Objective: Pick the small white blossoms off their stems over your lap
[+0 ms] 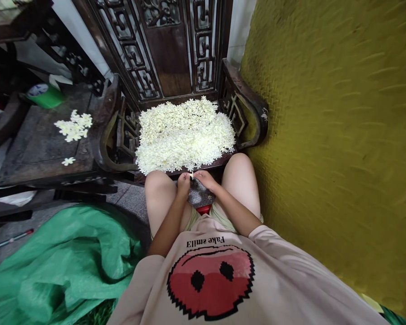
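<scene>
My left hand [183, 184] is closed in a pinch between my knees, just in front of the chair seat's edge. A small white flower [191, 176] shows at its fingertips. My right hand [205, 179] meets it from the right, fingers also pinched at the same flower. How each fingertip grips the stem is too small to make out. Directly beyond both hands, a thick heap of white flowers [186, 135] covers the seat of a dark carved wooden chair [174, 83].
At left, a dark wooden surface [30, 144] bears a small flower cluster [73, 126], a single flower [68, 161] and a green tape roll [45, 95]. Green sheeting [74, 253] lies on the floor. A yellow textured panel [331, 135] stands close on the right.
</scene>
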A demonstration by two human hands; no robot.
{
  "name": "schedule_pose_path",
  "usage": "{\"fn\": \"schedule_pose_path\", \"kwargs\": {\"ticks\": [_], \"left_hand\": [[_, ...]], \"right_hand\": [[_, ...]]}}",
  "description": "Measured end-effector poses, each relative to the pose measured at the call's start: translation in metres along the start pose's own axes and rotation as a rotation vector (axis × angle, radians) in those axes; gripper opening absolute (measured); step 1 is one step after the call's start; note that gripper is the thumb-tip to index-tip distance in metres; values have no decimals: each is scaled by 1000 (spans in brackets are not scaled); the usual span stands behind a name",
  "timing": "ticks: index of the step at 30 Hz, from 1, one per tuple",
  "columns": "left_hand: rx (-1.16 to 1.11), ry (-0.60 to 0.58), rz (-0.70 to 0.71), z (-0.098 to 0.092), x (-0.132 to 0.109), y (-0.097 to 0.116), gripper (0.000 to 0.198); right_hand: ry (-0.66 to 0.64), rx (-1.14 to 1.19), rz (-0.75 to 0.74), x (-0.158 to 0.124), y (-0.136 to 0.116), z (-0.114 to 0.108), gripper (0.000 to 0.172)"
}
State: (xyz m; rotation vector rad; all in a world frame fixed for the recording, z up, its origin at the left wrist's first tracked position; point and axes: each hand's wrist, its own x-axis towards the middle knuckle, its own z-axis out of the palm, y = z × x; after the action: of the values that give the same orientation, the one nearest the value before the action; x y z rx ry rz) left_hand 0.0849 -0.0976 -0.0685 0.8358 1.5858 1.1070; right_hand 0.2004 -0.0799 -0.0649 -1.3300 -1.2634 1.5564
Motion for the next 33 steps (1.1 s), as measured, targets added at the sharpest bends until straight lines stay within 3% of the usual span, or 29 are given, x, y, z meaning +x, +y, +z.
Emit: {"fn": "schedule_pose_path", "kwargs": {"ticks": [2, 4, 6, 8, 11, 17, 24, 29, 33], "left_hand": [[-143, -16, -133, -5, 8, 2, 16], [-264, 32, -180, -12, 17, 7, 19], [-322, 108, -134, -20, 24, 11, 21], [-271, 180, -62, -24, 28, 13, 22], [-37, 201, 70, -20, 22, 10, 24], [328, 133, 299, -4, 3, 1, 16], [470, 101, 386, 2, -6, 4, 13], [520, 141, 400, 3, -8, 4, 11], [485, 166, 317, 0, -4, 1, 12]], "right_hand": [[-13, 87, 65, 0, -3, -2, 27], [82, 188, 114, 2, -8, -11, 29], [232, 288, 104, 4, -13, -23, 28], [296, 333, 51, 4, -17, -32, 25], [208, 337, 99, 1, -17, -33, 20], [-11, 412, 391, -2, -5, 0, 18], [0, 558, 550, -5, -12, -1, 15], [149, 509, 502, -4, -9, -5, 5], [210, 314, 277, -2, -3, -4, 10]]}}
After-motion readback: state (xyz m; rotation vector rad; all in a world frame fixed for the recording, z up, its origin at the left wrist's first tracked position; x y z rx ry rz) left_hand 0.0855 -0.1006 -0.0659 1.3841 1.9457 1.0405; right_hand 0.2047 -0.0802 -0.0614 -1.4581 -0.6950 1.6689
